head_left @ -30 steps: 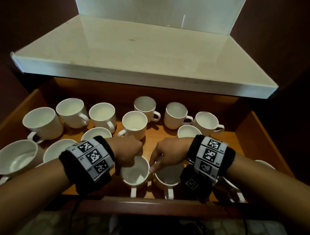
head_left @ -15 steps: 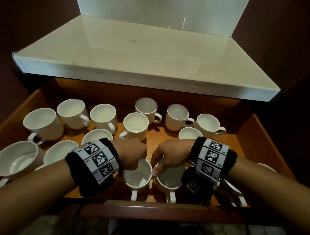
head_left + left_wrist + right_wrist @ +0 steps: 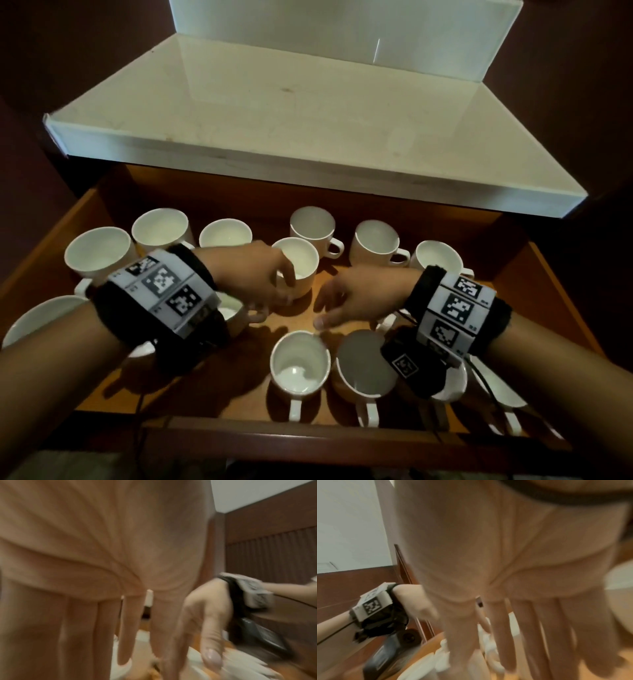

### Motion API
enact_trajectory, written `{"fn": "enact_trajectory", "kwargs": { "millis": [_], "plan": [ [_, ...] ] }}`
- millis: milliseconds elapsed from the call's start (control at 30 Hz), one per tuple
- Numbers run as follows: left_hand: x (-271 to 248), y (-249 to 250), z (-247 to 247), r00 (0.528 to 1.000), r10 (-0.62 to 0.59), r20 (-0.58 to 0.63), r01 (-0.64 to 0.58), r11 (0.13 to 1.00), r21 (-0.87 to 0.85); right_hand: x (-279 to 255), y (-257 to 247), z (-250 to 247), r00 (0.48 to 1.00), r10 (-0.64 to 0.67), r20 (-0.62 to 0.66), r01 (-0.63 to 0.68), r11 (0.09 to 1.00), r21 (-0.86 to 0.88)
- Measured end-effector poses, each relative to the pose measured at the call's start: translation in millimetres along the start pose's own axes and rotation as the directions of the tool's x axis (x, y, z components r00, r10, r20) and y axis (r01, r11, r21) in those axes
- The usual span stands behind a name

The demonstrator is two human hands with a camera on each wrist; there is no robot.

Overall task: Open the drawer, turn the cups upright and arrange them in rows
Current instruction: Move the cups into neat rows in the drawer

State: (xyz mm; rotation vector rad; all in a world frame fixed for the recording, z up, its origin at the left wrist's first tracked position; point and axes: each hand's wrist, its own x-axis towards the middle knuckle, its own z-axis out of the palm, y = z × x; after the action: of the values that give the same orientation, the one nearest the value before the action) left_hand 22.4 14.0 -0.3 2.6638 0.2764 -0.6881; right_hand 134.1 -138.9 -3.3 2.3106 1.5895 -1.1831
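The wooden drawer (image 3: 342,442) stands pulled out, holding several white cups, all upright. Two cups (image 3: 299,363) (image 3: 364,371) stand side by side at the front, handles toward me, with no hand on them. My left hand (image 3: 270,291) reaches over the middle, fingers straight, right against the near side of a middle cup (image 3: 301,262); whether it touches is unclear. Beside it my right hand (image 3: 329,308) hovers above the bare drawer floor with its fingers spread and holds nothing. Both wrist views are blurred and show straight fingers (image 3: 102,628) (image 3: 522,628).
A white countertop (image 3: 308,120) overhangs the back of the drawer. More cups line the back row (image 3: 376,240) and the left side (image 3: 99,250). At the right front corner, partly under my right wrist, stand further cups (image 3: 496,387). Dark wood walls flank the drawer.
Both hands have let go of the two front cups and moved back toward the middle. The left hand now reaches the middle cup; the right has opened its fingers.
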Motion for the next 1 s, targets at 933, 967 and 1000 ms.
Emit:
{"fn": "enact_trajectory", "kwargs": {
  "millis": [933,967,1000],
  "plan": [
    [-9,-53,38,0.988,0.131,-0.078,-0.108,0.963,0.249,32,-68,26,1.0,0.001,-0.004,-0.001,0.997,-0.074],
    [-11,-55,40,0.99,0.126,-0.07,-0.104,0.961,0.255,33,-68,27,1.0,0.002,-0.004,-0.003,0.998,-0.057],
    [-14,-58,42,0.989,0.13,-0.071,-0.106,0.957,0.27,33,-68,27,1.0,0.002,-0.007,-0.002,0.999,-0.042]
  ]
}}
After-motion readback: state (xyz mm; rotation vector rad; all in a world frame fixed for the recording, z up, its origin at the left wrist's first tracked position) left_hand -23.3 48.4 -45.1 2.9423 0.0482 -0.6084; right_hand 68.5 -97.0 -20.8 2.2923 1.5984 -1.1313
